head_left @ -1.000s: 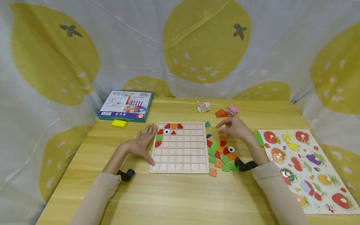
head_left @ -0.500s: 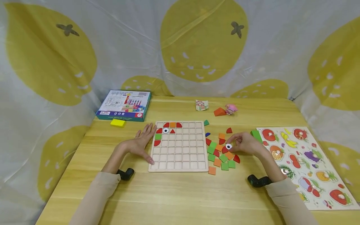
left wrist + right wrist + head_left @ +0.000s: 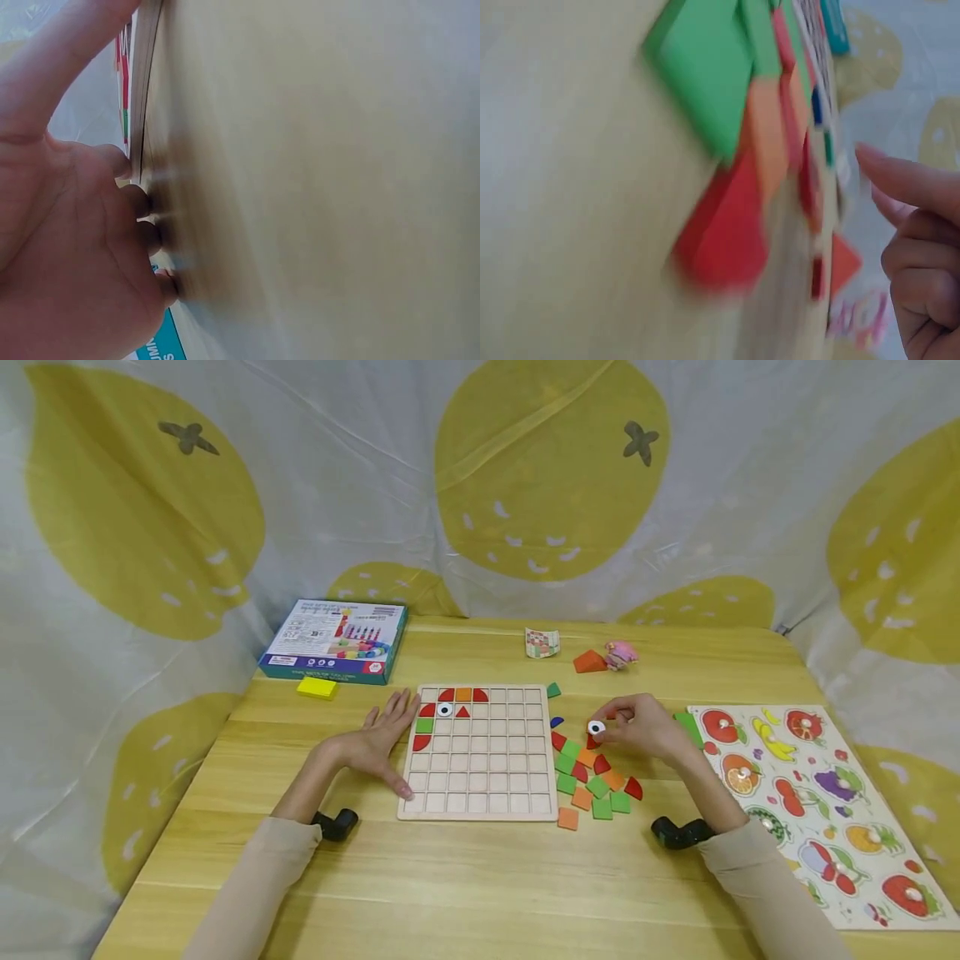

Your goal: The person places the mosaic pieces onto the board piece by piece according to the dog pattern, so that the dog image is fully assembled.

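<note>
A square wooden grid board [image 3: 480, 760] lies on the table. Along its left edge rests my left hand [image 3: 367, 753], fingers spread, the thumb at the near left corner. Several red, orange and green tiles and a white eye disc [image 3: 444, 710] fill cells at the board's far left. Right of the board, my right hand [image 3: 645, 727] pinches another white eye disc [image 3: 596, 727] between thumb and fingertips, over a scatter of loose tiles. A green tile [image 3: 705, 67] and a rounded red tile [image 3: 724, 232] appear blurred in the right wrist view.
A boxed toy set [image 3: 333, 642] and a yellow block [image 3: 317, 688] sit at the back left. Behind the loose tiles are a small picture card [image 3: 542, 643], an orange-red block [image 3: 589, 661] and a pink figure [image 3: 621, 655]. A fruit puzzle board [image 3: 817, 818] lies at the right.
My right hand has come down to the loose tiles and taken the eye disc. It has then lifted the disc slightly away and to the left. The left hand stays put.
</note>
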Motion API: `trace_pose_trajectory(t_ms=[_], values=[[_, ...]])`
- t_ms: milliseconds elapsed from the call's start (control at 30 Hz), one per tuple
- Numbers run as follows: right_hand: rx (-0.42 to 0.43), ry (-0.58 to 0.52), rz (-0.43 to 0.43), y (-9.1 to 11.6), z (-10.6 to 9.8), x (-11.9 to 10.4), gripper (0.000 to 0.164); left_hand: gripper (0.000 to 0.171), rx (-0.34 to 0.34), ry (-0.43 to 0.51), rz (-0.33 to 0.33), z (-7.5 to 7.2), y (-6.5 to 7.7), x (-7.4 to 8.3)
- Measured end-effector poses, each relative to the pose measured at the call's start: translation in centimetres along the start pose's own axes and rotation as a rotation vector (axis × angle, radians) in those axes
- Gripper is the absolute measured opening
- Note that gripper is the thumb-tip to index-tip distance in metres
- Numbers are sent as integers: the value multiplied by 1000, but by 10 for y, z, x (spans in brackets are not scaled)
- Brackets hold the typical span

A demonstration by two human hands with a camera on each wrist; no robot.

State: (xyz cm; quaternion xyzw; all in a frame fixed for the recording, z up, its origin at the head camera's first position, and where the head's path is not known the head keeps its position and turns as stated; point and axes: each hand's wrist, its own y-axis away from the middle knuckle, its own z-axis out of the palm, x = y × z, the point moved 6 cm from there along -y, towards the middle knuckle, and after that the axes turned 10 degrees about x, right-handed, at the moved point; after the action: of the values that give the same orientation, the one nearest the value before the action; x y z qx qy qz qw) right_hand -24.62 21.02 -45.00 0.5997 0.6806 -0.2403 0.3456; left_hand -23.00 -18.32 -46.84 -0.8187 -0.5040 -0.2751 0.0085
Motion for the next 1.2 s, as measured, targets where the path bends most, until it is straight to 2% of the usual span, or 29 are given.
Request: trace_pose_trajectory(t_ms=[300,533,767,1200], values=[[-62,-69,-49,-39,70,-76,20,147,6,-14,4,-1,-1,2],[-82,-107,-4,-65,107,-95,21,148,4,-18,6,0,-1,1],[-81,-106,-30,-78,123,-100,23,147,3,-14,-7,-2,1,1],[-28,-45,-12,-82,124,-101,26,148,5,-6,-7,-1,2,-1]])
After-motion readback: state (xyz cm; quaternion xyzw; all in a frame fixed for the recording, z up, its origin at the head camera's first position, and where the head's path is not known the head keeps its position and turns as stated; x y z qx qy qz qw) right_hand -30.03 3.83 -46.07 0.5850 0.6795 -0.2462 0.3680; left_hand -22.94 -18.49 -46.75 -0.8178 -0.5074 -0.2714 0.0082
